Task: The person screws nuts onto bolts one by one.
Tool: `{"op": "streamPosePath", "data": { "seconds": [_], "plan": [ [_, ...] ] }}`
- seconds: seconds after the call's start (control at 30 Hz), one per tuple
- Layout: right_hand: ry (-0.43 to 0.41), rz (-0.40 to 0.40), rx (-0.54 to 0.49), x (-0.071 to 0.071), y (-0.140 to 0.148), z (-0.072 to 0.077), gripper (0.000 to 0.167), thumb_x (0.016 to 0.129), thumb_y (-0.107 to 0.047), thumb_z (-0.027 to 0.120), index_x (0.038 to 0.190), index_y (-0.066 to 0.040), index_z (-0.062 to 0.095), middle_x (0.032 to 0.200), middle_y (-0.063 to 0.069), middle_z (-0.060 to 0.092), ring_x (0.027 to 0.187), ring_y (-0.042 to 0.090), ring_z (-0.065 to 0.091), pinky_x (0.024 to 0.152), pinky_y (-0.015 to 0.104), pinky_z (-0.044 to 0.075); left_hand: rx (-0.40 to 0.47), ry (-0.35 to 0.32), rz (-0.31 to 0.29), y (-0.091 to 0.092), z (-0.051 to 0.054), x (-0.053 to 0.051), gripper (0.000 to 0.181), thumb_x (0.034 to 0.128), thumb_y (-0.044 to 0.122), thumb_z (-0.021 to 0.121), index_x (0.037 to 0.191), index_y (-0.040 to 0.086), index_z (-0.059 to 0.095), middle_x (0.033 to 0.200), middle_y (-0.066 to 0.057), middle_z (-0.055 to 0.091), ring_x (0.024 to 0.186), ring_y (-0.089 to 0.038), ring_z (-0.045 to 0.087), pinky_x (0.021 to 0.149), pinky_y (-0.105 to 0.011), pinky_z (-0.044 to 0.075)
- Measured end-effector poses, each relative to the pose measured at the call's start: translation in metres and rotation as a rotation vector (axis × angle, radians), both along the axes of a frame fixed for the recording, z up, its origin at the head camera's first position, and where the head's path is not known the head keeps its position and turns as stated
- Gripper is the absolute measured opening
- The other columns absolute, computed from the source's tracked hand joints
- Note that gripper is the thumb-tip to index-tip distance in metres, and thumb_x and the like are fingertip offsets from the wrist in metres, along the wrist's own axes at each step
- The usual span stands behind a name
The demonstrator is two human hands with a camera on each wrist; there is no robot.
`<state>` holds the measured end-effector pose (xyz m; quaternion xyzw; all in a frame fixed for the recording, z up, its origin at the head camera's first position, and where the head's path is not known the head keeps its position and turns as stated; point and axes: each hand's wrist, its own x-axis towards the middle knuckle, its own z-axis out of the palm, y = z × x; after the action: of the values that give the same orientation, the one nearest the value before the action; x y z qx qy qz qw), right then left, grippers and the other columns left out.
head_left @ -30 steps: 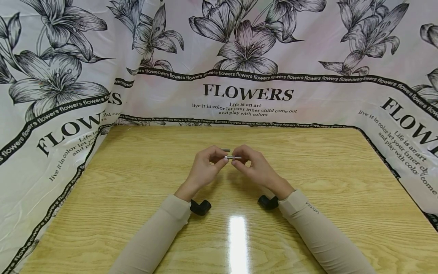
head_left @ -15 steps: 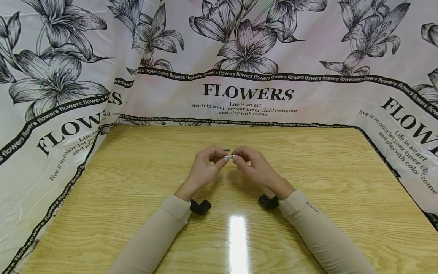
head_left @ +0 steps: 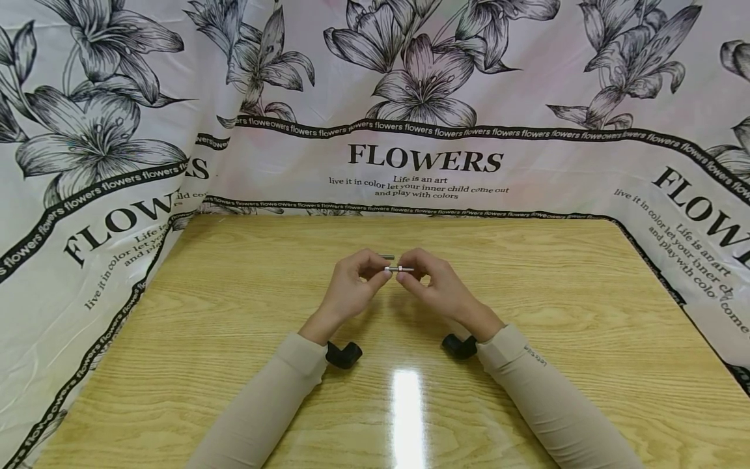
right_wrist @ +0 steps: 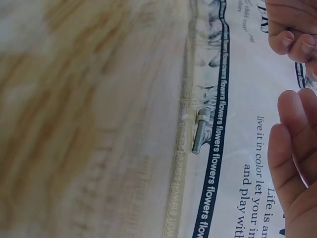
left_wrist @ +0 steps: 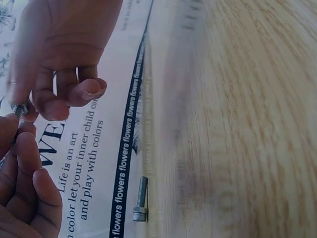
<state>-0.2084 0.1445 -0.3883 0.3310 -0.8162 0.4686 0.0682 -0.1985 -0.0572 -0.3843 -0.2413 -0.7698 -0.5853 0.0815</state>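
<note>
In the head view my left hand (head_left: 351,283) pinches a small silver bolt (head_left: 392,269) by its head end between thumb and forefinger. The bolt lies level above the table, its threaded end toward the right. My right hand (head_left: 436,280) has thumb and forefinger at a nut (head_left: 400,268) partway along the thread; the left wrist view shows this nut (left_wrist: 19,109) too. A second bolt (left_wrist: 142,193) lies on the table just beyond the hands, with a nut close to its head. The right wrist view does not show the held bolt.
The wood-grain table (head_left: 234,273) spreads around both hands. A white cloth with flower prints (head_left: 422,163) hangs along its back and sides. Black wrist mounts (head_left: 344,355) sit under both wrists, and a bright reflection lies on the tabletop near the front.
The right thumb and forefinger rolled over the nut, covering it and the thread end half a second ago; both show again now. The left hand and the table bolt stay put.
</note>
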Motion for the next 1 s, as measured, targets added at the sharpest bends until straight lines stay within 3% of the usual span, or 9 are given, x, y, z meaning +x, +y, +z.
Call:
{"op": "streamPosePath", "data": {
  "seconds": [0.2,0.43,0.7,0.83,1.0],
  "plan": [
    [-0.086,-0.020,0.047,0.0009,0.0009,0.0007,0.017,0.101,-0.019,0.050,0.103,-0.007,0.062,0.094,0.012,0.063,0.077,0.017,0.059,0.065,0.040,0.050,-0.016,-0.001,0.005,0.0004,0.0015,0.0015,0.009,0.0887,0.005,0.067,0.096,0.009,0.068,0.091,0.000,0.068,0.073,-0.015,0.062,0.065,-0.033,0.053],
    [-0.063,-0.004,0.018,0.0001,0.0024,-0.0006,0.018,0.100,-0.022,0.052,0.115,-0.013,0.058,0.103,0.008,0.065,0.080,0.017,0.060,0.070,0.042,0.050,-0.013,0.018,0.001,0.0000,0.0002,0.0007,0.008,0.0892,0.005,0.067,0.096,0.009,0.067,0.088,-0.001,0.067,0.072,-0.016,0.061,0.064,-0.031,0.052],
    [-0.048,-0.008,-0.002,0.0006,0.0014,-0.0014,0.029,0.093,-0.018,0.063,0.119,-0.009,0.053,0.107,0.006,0.065,0.085,0.015,0.063,0.074,0.040,0.052,-0.013,0.024,-0.004,-0.0002,-0.0014,-0.0002,0.008,0.0889,0.004,0.067,0.096,0.008,0.067,0.089,-0.001,0.067,0.071,-0.016,0.061,0.063,-0.031,0.051],
    [-0.028,0.014,-0.020,0.0010,0.0007,-0.0001,0.025,0.092,-0.013,0.064,0.114,-0.005,0.054,0.104,0.009,0.065,0.085,0.014,0.062,0.075,0.036,0.052,-0.012,0.025,-0.004,0.0000,-0.0011,-0.0002,0.009,0.0892,0.005,0.067,0.097,0.009,0.068,0.092,-0.001,0.068,0.071,-0.016,0.061,0.063,-0.031,0.051],
    [-0.016,0.003,-0.015,0.0003,0.0009,0.0005,0.010,0.097,-0.015,0.057,0.105,-0.009,0.060,0.093,0.005,0.064,0.078,0.015,0.059,0.070,0.036,0.049,-0.017,0.016,-0.001,-0.0001,0.0002,0.0005,0.008,0.0895,0.006,0.067,0.097,0.009,0.068,0.091,0.000,0.069,0.072,-0.015,0.061,0.064,-0.031,0.051]
  ]
}}
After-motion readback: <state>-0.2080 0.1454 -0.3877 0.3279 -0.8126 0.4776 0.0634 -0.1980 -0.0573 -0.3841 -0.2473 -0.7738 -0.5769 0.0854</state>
